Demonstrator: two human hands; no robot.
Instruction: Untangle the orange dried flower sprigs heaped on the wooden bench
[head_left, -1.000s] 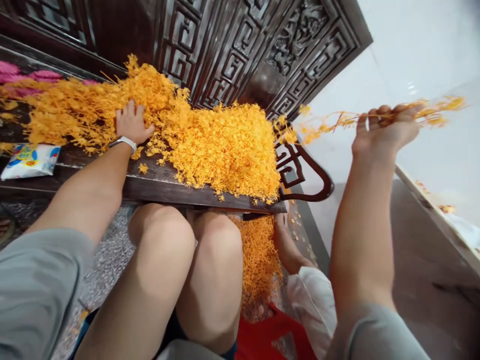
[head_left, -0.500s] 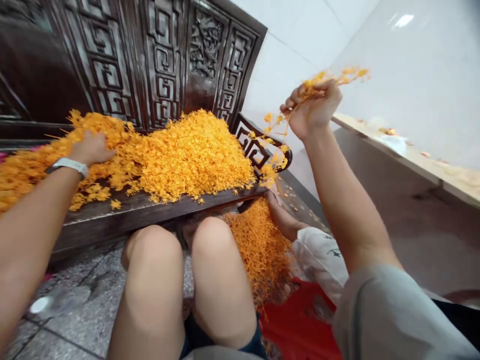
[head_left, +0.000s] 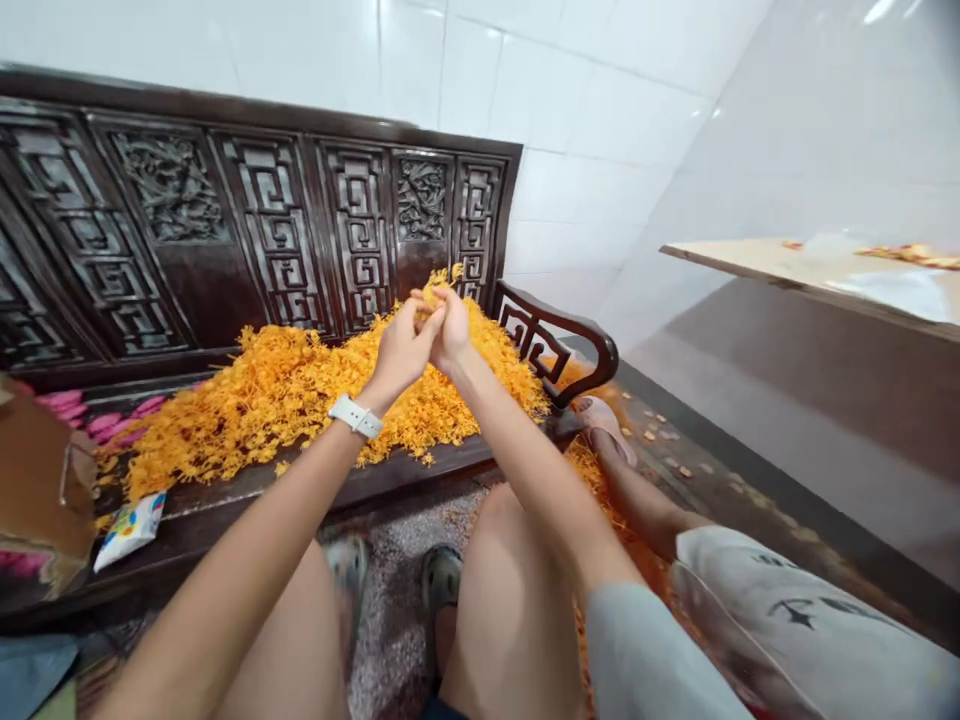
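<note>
A big heap of orange plastic flower sprigs (head_left: 300,395) covers the seat of a dark carved wooden bench (head_left: 247,240). Both my hands are raised together above the heap. My left hand (head_left: 401,350), with a white wristband, and my right hand (head_left: 450,330) meet with fingers closed around a small orange sprig (head_left: 431,295) whose tip pokes out above them.
Pink sprigs (head_left: 112,420) lie at the bench's left, beside a small printed packet (head_left: 131,525) and a brown cardboard box (head_left: 37,480). Another person's leg and foot (head_left: 622,470) stretch out on the right by more orange sprigs. A pale tabletop (head_left: 810,270) stands at right.
My right hand came down from the far right with its sprigs, and my left hand rose off the heap. They now meet in the middle. The view has tilted up.
</note>
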